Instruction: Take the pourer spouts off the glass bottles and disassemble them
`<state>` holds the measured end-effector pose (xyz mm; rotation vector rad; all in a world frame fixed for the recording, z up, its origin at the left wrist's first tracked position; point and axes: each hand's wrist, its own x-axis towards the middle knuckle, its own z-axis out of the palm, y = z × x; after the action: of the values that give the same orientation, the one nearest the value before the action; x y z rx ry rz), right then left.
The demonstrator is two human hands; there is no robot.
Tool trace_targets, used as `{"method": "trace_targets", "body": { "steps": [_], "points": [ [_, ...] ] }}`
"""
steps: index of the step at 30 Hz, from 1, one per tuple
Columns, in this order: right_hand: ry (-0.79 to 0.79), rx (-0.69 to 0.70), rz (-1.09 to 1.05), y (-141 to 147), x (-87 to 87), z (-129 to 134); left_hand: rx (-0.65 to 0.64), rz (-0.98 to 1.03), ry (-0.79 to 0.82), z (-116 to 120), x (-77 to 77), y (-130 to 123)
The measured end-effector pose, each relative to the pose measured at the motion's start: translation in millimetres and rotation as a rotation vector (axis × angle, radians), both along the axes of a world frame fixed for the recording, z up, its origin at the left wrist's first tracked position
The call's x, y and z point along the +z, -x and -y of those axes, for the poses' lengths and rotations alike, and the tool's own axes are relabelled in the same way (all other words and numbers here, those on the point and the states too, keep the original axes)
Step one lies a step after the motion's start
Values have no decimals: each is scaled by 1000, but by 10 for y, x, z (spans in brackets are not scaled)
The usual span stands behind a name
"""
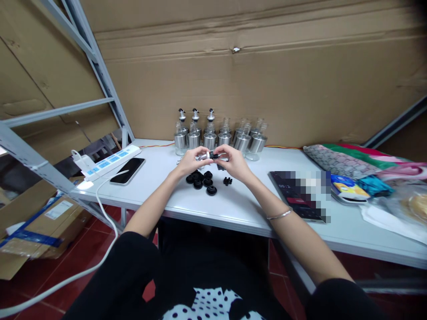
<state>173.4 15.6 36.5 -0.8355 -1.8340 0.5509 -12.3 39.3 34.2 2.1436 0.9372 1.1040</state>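
Observation:
Above the table, my left hand (189, 162) pinches a silver bottle pourer (203, 157). From the other side my right hand (235, 162) grips a black ribbed stopper (215, 155), which meets the pourer's end. Fingers cover part of both pieces. Below my hands lies a loose heap of round black plastic caps (207, 182). To its right is a small cluster of black tips (227, 181). Behind, glass bottles with steel sleeves (209, 141) stand in two rows; black-tipped silver pourers (195, 114) top three at the back left.
At left are a white power strip (111, 162), a phone (128, 171) and a white cable (107, 255) hanging off the edge. A dark-screened device (293, 195), a yellow-blue packet (348, 187) and patterned cloth (340, 162) lie right. Cardboard (207, 75) backs the table (247, 204).

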Motion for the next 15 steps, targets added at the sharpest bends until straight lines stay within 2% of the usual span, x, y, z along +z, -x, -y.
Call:
{"method": "trace_targets", "body": {
  "steps": [5, 7, 9, 11, 13, 15],
  "points": [
    [-249, -57, 183, -4, 13, 33, -101, 121, 170, -21, -42, -27],
    [-301, -55, 208, -2, 15, 36, -107, 136, 187, -40, -56, -28],
    [-252, -32, 166, 3, 9, 34, -60, 145, 129, -55, -64, -28],
    [-132, -4, 90, 15, -4, 31, -7, 149, 46, -60, -65, -29],
    [-27, -8, 30, 29, -15, 28, 5, 139, -2, -60, -64, -31],
    [8, -49, 6, 40, -14, 29, -3, 111, -14, -66, -66, -27]
  ]
}}
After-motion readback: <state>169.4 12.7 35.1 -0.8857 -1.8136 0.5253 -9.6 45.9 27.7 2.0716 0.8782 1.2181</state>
